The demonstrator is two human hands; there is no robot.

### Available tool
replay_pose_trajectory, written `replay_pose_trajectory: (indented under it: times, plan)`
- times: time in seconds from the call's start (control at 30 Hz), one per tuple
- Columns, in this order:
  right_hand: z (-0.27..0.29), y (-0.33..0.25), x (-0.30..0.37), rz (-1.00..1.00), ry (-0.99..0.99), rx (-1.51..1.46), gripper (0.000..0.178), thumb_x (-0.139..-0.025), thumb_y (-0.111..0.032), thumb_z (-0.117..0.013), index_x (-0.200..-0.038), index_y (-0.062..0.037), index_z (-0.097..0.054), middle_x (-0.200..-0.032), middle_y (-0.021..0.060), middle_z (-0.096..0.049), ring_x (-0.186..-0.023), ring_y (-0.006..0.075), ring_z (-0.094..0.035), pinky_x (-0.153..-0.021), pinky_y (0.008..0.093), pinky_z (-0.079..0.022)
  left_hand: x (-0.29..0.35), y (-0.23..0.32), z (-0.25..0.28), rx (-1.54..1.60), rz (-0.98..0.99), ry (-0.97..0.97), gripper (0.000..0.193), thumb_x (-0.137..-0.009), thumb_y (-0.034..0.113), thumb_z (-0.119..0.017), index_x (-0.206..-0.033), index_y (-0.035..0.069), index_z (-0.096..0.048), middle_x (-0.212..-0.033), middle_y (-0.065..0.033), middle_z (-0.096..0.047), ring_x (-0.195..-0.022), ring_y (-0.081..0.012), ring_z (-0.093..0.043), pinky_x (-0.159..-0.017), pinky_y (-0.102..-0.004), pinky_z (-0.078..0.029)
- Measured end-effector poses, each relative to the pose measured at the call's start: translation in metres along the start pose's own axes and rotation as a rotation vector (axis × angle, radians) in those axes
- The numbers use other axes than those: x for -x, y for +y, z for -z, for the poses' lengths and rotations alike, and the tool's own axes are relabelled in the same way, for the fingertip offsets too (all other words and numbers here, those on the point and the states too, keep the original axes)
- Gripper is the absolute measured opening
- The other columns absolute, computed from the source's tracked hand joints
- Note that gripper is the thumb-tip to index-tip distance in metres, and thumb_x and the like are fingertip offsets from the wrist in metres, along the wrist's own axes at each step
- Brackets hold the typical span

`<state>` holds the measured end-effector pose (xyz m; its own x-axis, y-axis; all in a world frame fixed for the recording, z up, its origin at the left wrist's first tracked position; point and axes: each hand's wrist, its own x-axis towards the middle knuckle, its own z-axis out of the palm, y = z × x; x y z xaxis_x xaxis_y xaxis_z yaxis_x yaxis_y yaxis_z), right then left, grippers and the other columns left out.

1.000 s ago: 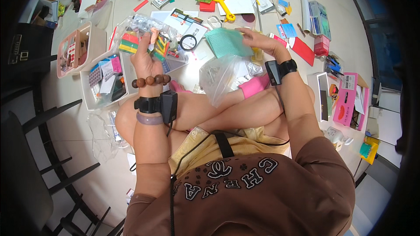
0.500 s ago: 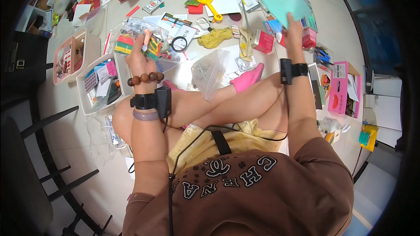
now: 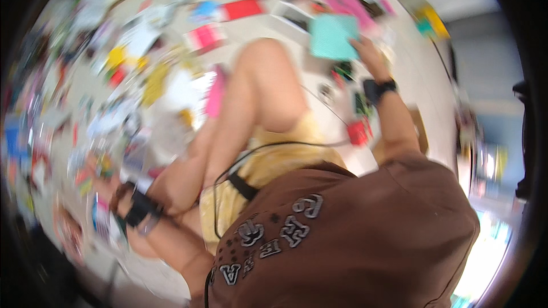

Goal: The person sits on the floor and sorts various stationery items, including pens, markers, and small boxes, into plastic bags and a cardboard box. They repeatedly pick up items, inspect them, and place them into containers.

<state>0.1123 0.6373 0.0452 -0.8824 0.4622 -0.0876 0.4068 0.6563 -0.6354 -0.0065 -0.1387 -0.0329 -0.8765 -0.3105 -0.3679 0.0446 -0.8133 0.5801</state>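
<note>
Holding: right hand (image 3: 370, 57), teal sheet (image 3: 334, 37) by right edge.
Teal sheet: left of hand, long axis unclear.
Left hand (image 3: 104, 181): farther; grip too blurred to tell.

flat piece (image 3: 334, 37), upper right: turquoise | shirt (image 3: 371, 234), lower right: brown, white-outlined letters | shorts (image 3: 271, 165), centre: yellow

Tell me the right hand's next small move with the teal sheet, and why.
Probably lower the teal sheet toward the pale floor between it and the bent knee, then let go. The right hand appears to grip it only at its right edge, and that floor shows just beside it. Its height above the floor can't be told.
</note>
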Motion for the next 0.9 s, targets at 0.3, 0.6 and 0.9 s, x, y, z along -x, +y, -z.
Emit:
replay_pose_trajectory:
  times: [0.3,0.6,0.9]
  plan:
    - [0.105,0.161,0.164,-0.802,0.231,1.452,0.038,-0.081,-0.039,-0.059,-0.103,-0.0074,-0.061,-0.103,0.0121,-0.059,-0.104,0.0255,-0.053,-0.085,0.0345,-0.042,-0.043,0.024,0.028,-0.255,-0.051,0.008,0.033,-0.086,0.013,-0.059,-0.117,0.000,-0.057,-0.122,-0.0061,-0.056,-0.109,-0.0136,-0.052,-0.098,-0.0256,-0.040]
    - [0.123,0.244,0.326,-1.256,0.350,0.734,0.018,-0.080,-0.024,-0.059,-0.091,-0.0105,-0.064,-0.084,0.0091,-0.065,-0.076,0.0222,-0.063,-0.057,0.0317,-0.048,-0.105,0.062,0.103,-0.327,0.147,-0.121,0.032,-0.088,0.025,-0.056,-0.116,0.009,-0.056,-0.127,-0.0043,-0.050,-0.121,-0.0215,-0.042,-0.102,-0.0422,-0.032]
    - [0.094,0.232,0.284,-1.021,0.138,1.289,0.024,-0.078,-0.031,-0.062,-0.072,-0.0087,-0.068,-0.083,0.0058,-0.068,-0.080,0.0230,-0.067,-0.066,0.0370,-0.053,-0.080,0.041,0.060,-0.450,0.182,-0.083,0.046,-0.084,0.029,-0.063,-0.125,0.012,-0.050,-0.125,-0.0096,-0.052,-0.120,-0.0235,-0.044,-0.105,-0.0424,-0.030]
